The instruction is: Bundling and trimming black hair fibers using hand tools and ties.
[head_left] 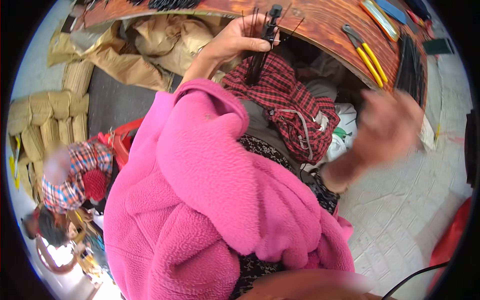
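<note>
By the table, left hand clasps black bundle.

We see bright, soft light on the pink fleece jacket, with gentle shadows in its folds. Beside the jacket's lower left, white glare hides the small details. Above the jacket, it is dark under the wooden table, whose edge looks bent. To the jacket's right, our right hand is smeary. Black surrounds our round view.

Strips lie in the left hand, over cloth; pliers, on the table, left of a bundle.
</note>
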{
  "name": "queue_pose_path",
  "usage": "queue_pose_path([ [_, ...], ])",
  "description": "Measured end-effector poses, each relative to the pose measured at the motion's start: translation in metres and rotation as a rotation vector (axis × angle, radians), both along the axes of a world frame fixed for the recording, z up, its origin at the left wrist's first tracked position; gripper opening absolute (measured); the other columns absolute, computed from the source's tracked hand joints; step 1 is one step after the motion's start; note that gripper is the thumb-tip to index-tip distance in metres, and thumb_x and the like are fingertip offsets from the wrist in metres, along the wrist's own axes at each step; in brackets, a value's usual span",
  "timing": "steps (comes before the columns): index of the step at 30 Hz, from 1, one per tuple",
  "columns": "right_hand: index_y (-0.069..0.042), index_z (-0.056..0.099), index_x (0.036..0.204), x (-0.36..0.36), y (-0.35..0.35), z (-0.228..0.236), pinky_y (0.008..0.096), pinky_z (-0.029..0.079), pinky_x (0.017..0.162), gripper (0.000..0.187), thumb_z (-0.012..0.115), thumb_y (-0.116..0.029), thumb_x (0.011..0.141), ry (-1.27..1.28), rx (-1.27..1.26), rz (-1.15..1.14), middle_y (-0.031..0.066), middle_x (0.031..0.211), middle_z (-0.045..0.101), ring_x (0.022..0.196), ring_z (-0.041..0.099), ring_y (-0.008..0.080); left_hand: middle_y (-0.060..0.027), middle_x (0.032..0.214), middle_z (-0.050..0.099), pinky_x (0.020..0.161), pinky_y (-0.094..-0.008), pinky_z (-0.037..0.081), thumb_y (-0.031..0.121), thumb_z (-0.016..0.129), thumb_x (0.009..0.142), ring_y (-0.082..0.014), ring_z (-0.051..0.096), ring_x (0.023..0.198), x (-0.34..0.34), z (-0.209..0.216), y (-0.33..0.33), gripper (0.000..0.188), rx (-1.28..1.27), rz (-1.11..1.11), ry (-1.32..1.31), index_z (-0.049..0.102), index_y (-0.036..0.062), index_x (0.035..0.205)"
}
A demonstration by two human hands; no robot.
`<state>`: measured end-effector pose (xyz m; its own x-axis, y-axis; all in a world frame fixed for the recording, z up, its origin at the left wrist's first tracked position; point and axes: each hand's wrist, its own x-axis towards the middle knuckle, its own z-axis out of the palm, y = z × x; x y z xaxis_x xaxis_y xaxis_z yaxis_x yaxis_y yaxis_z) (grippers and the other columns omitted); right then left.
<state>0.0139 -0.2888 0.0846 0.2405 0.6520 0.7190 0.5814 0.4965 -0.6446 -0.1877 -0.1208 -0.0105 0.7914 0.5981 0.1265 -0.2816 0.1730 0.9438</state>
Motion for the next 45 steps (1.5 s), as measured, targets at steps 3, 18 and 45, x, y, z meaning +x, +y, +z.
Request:
queue_pose_path([
  [3,-0.001,0.064,0.112,-0.015,0.014,-0.031,0.0214,0.049,0.057,0.021,0.058,-0.004,0.092,0.470,-0.298,0.110,0.0057,0.088,0.064,0.067,0.059,0.0106,-0.0050,0.105,0.065,0.092,-0.0307,0.049,0.000,0.077,0.075,-0.0165,0.064,0.098,0.006,0.005,-0.009,0.044,0.008,0.017,0.014,0.059,0.0048,0.115],
  [18,0.002,0.064,0.091,-0.044,0.044,-0.049,0.0183,0.045,0.063,0.010,0.069,-0.006,0.088,0.188,-0.397,-0.010,0.0017,0.087,0.065,0.069,0.055,0.0042,-0.0035,0.104,0.064,0.089,-0.0271,0.051,-0.004,0.075,0.078,-0.0124,0.062,0.096,0.008,0.000,-0.010,0.039,-0.024,0.223,-0.061,0.058,0.0024,0.112],
  [45,-0.001,0.071,0.095,-0.015,0.056,-0.071,0.0276,0.051,0.072,0.017,0.075,-0.011,0.082,0.001,-0.324,0.068,0.0079,0.087,0.068,0.080,0.066,0.0154,-0.0029,0.100,0.065,0.086,-0.0248,0.050,0.002,0.075,0.082,-0.0106,0.062,0.093,0.019,-0.003,-0.018,0.034,0.067,0.286,0.014,0.059,0.0029,0.111],
])
